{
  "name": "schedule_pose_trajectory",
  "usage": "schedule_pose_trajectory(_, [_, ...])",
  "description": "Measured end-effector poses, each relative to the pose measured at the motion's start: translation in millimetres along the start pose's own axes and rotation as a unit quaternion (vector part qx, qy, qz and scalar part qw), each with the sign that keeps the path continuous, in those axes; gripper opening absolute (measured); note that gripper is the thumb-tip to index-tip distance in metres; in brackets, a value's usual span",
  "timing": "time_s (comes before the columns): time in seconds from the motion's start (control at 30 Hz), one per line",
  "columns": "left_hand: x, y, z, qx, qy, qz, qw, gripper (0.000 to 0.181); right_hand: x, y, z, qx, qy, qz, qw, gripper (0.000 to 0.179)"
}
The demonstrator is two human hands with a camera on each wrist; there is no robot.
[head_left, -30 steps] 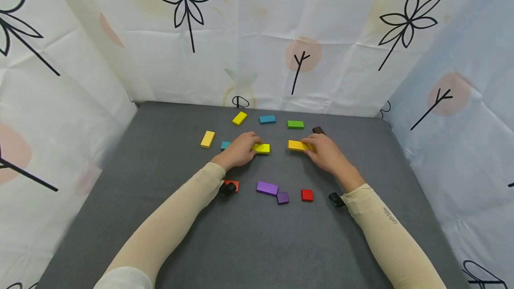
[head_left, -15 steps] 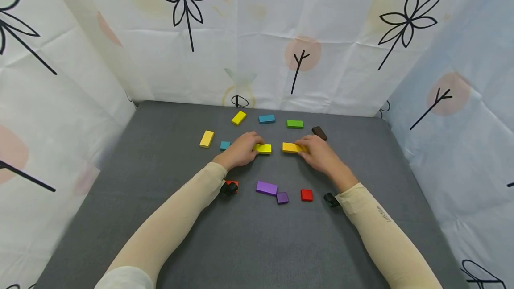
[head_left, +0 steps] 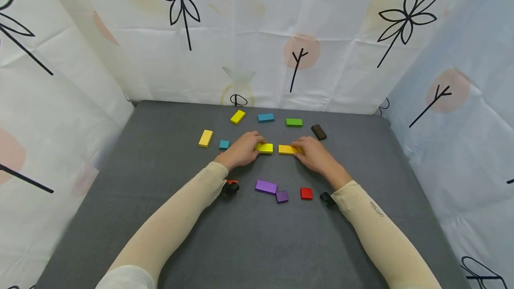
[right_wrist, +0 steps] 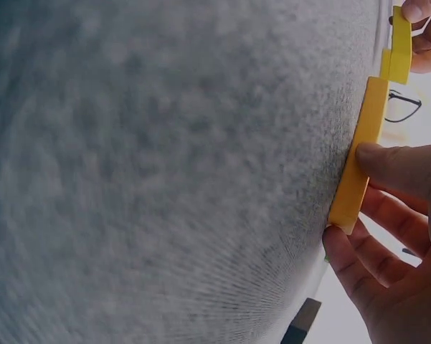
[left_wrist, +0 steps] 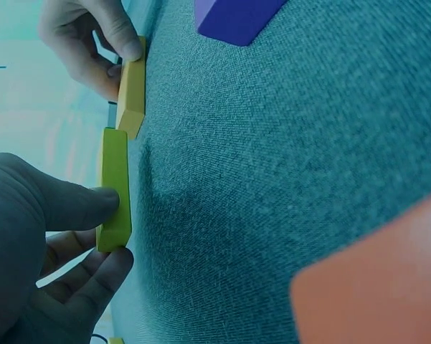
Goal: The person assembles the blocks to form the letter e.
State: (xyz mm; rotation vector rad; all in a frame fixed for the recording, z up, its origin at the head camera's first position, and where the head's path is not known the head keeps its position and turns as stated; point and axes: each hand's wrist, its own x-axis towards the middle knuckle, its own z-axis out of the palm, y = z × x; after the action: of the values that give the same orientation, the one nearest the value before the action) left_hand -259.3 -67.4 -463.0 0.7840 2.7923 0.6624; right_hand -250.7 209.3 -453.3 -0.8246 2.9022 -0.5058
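Observation:
Near the middle of the grey table, my left hand (head_left: 242, 149) pinches a bright yellow block (head_left: 265, 148) between thumb and fingers. In the left wrist view this yellow block (left_wrist: 115, 186) looks slightly raised, with shadow on the cloth beside it. Facing it, my right hand (head_left: 315, 154) pinches an orange-yellow block (head_left: 286, 150). The right wrist view shows the thumb on one long face of the orange-yellow block (right_wrist: 360, 158), with fingers at its other side and lower end. In the head view a narrow gap separates the facing ends of the two blocks.
Behind the hands lie yellow (head_left: 238, 117), blue (head_left: 266, 118), green (head_left: 294, 122) and dark brown blocks (head_left: 319, 132). At left are another yellow block (head_left: 205, 138) and a small blue block (head_left: 224, 145). In front lie purple blocks (head_left: 266, 187), a red block (head_left: 306, 193) and a partly hidden orange-red block (head_left: 232, 182).
My right hand has moved left with the orange-yellow block, narrowing the gap to the yellow one. The dark brown block is now uncovered. My left hand has shifted slightly right with its block.

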Motion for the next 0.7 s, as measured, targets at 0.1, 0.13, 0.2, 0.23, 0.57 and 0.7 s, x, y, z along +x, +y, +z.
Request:
schedule_pose_trajectory(0.1, [1.2,0.6,0.1,0.001,-0.001,0.001,1.0,0.035,0.9,0.7,1.1,-0.006,-0.004,-0.001,1.0,0.035])
schedule_pose_trajectory(0.13, [1.5,1.0,0.1,0.001,-0.001,0.001,1.0,0.035,1.4,1.2,1.3,-0.009,-0.006,0.0,0.9999,0.035])
schedule_pose_trajectory(0.2, [2.4,1.7,0.0,0.0,0.0,0.003,1.0,0.035,1.7,1.9,1.3,-0.011,-0.009,0.001,0.9999,0.035])
schedule_pose_trajectory(0.23, [3.1,2.0,0.3,-0.001,0.0,0.005,1.0,0.035,1.9,2.1,1.4,-0.011,-0.01,0.004,0.9999,0.036])
schedule_pose_trajectory(0.57, [13.7,1.6,6.9,0.002,-0.001,0.009,1.0,0.036,2.6,0.2,-0.4,-0.011,-0.014,0.015,0.9997,0.036])
schedule_pose_trajectory(0.7, [15.9,2.1,8.5,-0.001,-0.005,0.009,0.9999,0.036,2.3,0.5,-0.1,-0.011,-0.014,0.013,0.9998,0.036])
